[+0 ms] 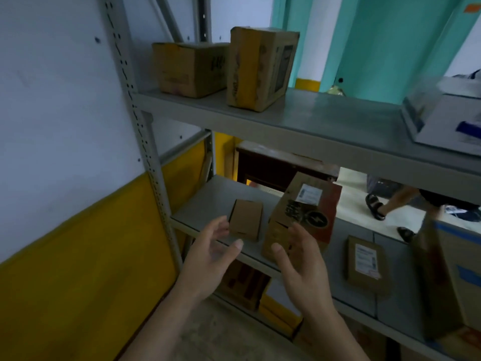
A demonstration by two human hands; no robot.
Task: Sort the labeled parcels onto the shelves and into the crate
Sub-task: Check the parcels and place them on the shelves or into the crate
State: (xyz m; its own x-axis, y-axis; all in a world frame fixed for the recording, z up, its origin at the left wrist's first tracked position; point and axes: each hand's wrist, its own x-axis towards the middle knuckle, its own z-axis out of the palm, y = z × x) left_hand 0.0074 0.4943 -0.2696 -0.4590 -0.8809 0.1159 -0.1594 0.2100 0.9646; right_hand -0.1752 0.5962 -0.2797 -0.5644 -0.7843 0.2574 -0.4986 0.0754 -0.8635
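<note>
A small plain cardboard box (pixel 246 220) lies on the middle shelf (pixel 208 201) near its left front. Right of it stands a taller labeled parcel (pixel 304 212) with a lightning mark. My left hand (pixel 210 254) hovers open just before the small box, its fingers near the box's left edge. My right hand (pixel 299 259) is open in front of the tall parcel, fingers close to its front face. Neither hand holds anything. A flat labeled parcel (pixel 367 264) lies further right on the same shelf.
Two cardboard boxes (pixel 190 69) (pixel 263 66) stand on the upper shelf (pixel 312 118), with a grey parcel (pixel 447 113) at its right end. A large box with blue tape (pixel 453 277) stands at the right. More boxes (pixel 244 285) sit below. A person's sandaled feet (pixel 377 207) show behind the rack.
</note>
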